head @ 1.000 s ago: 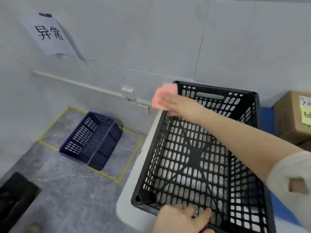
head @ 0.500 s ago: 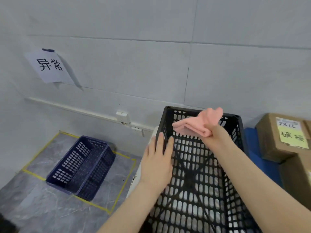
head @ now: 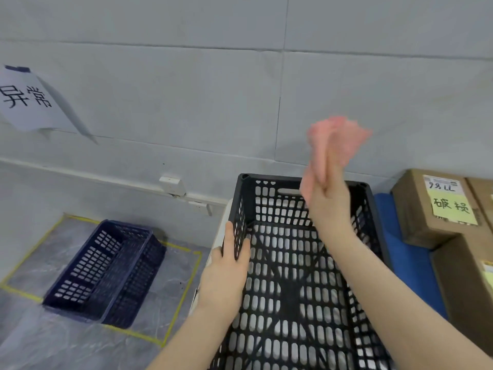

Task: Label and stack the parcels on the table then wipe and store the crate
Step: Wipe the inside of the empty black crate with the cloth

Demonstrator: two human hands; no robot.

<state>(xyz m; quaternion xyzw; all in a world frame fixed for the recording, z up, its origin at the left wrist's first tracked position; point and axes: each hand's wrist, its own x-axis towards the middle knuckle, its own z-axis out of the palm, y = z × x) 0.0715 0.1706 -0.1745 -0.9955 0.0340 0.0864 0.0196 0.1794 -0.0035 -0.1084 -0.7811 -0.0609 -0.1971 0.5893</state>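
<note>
A black crate [head: 269,178] with slotted walls and a slotted floor stands upright on a white table [head: 222,222], filling the view from the centre down to 6 o'clock, its open top facing up. The left hand [head: 226,265] grips the crate's left wall at about 9 o'clock of the crate: the thumb lies along the outside of the wall and at least one finger is curled over the rim onto the inside. The right hand [head: 328,193] is raised above the crate's far wall, at about 1 o'clock of the crate, clear of the rim, and its fingers are curled round a pink cloth [head: 338,140]. The cloth stands up bunched out of the fist against the grey wall and is blurred, so its folds cannot be made out. At 3 o'clock of the crate a blue mat [head: 408,268] lies just beside it, and on the mat are brown boxes [head: 413,206], one stacked above another. The upper box carries a white label and a yellow note [head: 450,210] with handwriting. At 9 o'clock, down on the grey floor and well apart from the table, a dark blue basket [head: 106,271] sits inside a rectangle of yellow tape [head: 182,297]. A paper sign [head: 24,100] with two black characters hangs on the wall at 10 o'clock, and a white socket [head: 172,184] sits on a wall strip at 11 o'clock of the crate.
</note>
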